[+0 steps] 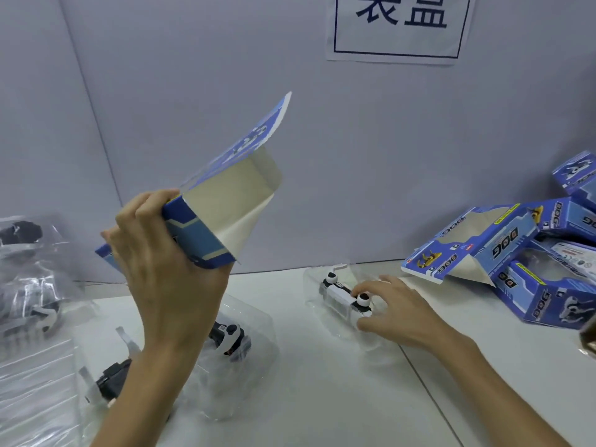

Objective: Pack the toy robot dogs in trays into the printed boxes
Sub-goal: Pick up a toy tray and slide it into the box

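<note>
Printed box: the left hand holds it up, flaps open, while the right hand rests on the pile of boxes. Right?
No. The head view shows the right hand gripping the toy robot dog in its clear tray, apart from the pile of boxes. The left hand holds the printed box up, flaps open.

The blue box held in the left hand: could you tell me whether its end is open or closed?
Open: the blue box, gripped by the left hand, has its flaps spread, showing plain grey inner card.

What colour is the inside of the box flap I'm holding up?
Box flap: plain greyish white inside, head view.
</note>
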Action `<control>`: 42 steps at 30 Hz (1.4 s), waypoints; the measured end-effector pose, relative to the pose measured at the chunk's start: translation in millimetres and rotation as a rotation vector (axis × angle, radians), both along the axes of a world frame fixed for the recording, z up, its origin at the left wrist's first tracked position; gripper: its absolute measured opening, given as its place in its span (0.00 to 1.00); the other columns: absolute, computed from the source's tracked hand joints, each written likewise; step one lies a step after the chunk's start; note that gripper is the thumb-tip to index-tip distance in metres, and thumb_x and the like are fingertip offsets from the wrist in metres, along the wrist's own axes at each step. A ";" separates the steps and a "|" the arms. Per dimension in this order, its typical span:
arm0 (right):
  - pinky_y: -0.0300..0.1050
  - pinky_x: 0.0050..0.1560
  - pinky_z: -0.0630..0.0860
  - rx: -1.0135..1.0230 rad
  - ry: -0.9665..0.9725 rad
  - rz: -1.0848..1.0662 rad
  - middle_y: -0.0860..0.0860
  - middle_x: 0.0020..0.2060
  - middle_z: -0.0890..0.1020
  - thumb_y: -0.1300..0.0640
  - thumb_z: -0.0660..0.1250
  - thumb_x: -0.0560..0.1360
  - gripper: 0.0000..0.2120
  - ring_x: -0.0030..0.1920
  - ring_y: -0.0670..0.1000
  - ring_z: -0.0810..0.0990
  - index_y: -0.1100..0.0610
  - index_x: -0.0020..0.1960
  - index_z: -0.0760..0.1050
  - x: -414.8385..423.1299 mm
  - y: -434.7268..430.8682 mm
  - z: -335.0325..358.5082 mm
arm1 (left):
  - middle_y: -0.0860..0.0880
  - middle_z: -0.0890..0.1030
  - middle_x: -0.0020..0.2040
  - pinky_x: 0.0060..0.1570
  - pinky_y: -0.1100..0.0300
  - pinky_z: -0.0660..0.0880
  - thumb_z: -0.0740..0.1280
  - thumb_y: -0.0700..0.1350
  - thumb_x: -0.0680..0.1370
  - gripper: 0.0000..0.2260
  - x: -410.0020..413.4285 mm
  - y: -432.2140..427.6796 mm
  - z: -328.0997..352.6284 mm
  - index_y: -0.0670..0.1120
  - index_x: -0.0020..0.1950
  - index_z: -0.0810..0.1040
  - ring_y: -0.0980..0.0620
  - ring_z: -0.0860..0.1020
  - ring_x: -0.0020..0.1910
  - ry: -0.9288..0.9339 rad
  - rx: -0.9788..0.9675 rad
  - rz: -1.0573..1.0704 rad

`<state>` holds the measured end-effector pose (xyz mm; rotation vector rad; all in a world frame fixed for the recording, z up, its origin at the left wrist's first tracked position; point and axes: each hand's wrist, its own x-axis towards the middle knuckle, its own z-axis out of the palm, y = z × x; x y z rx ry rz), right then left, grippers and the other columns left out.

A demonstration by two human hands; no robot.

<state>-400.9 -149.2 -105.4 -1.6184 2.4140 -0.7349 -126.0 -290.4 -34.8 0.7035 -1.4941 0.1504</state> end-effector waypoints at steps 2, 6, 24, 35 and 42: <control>0.44 0.56 0.70 -0.097 -0.103 -0.012 0.35 0.52 0.78 0.40 0.64 0.58 0.19 0.60 0.38 0.73 0.33 0.49 0.78 -3.8 2.5 4.7 | 0.45 0.68 0.60 0.54 0.50 0.69 0.83 0.44 0.63 0.37 -1.2 7.7 -2.4 0.44 0.65 0.65 0.50 0.66 0.56 0.006 0.039 -0.133; 0.44 0.55 0.75 -0.337 -0.469 0.145 0.48 0.47 0.87 0.53 0.65 0.64 0.14 0.52 0.46 0.83 0.50 0.45 0.85 -14.3 20.0 47.1 | 0.54 0.65 0.57 0.54 0.44 0.72 0.83 0.41 0.62 0.37 -1.5 11.6 3.3 0.39 0.64 0.67 0.57 0.63 0.54 -0.012 0.099 -0.182; 0.49 0.62 0.73 -0.600 -0.225 0.525 0.53 0.50 0.84 0.44 0.65 0.60 0.21 0.63 0.50 0.79 0.48 0.49 0.83 52.1 55.8 133.1 | 0.53 0.67 0.57 0.54 0.36 0.75 0.84 0.47 0.61 0.37 -2.4 19.3 4.4 0.40 0.62 0.69 0.49 0.71 0.51 -0.272 0.089 -0.368; 0.58 0.64 0.72 -0.410 -0.230 0.461 0.47 0.53 0.84 0.41 0.66 0.58 0.24 0.61 0.48 0.80 0.43 0.53 0.83 56.0 60.0 135.3 | 0.46 0.72 0.61 0.63 0.26 0.64 0.84 0.39 0.59 0.37 2.6 10.6 2.6 0.42 0.63 0.70 0.47 0.72 0.58 -0.397 0.040 -0.389; 0.54 0.55 0.77 -0.450 -0.277 0.476 0.49 0.51 0.85 0.40 0.65 0.61 0.21 0.54 0.53 0.83 0.44 0.51 0.83 57.9 61.8 136.5 | 0.50 0.69 0.63 0.64 0.27 0.65 0.83 0.41 0.61 0.38 4.7 13.3 6.2 0.45 0.65 0.68 0.48 0.71 0.62 -0.396 0.059 -0.475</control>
